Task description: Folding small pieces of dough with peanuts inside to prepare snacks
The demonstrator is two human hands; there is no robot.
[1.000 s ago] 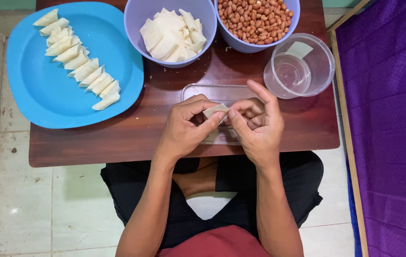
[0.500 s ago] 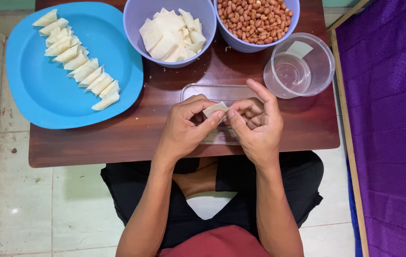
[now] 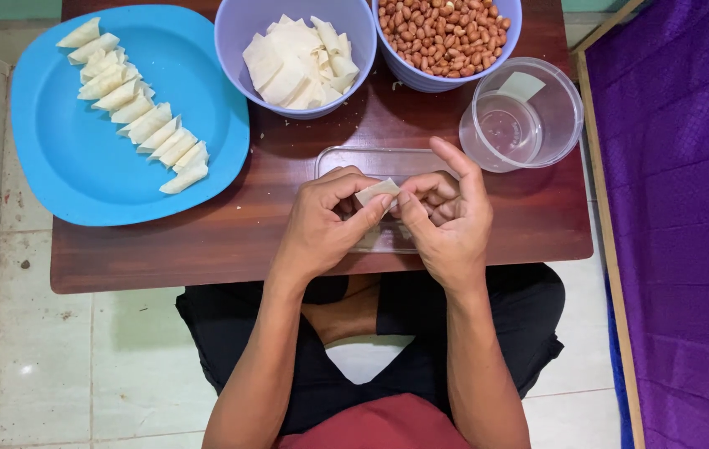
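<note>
Both hands (image 3: 387, 218) pinch a pale wrapper (image 3: 377, 192) — its filling hidden — over a half-covered clear tray (image 3: 371, 160).

The table (image 3: 229, 241) is dark reddish wood with a smooth, semi-gloss finish. The plate (image 3: 80, 175) is blue plastic, smooth, faintly shiny. Both bowls (image 3: 234, 37) are lilac plastic, matt. The cup (image 3: 566, 108) and the flat tray (image 3: 338, 158) are clear plastic — glossy, with light reflections. The wrapper (image 3: 377, 191) pinched between the left hand (image 3: 325, 224) and right hand (image 3: 450, 216) looks like thin, pale dough, matt and dry. The peanuts (image 3: 442, 33) have smooth reddish-brown skins. The floor (image 3: 5, 333) is pale tile — dull, speckled. The cloth (image 3: 679, 208) is purple fabric, finely textured.
</note>
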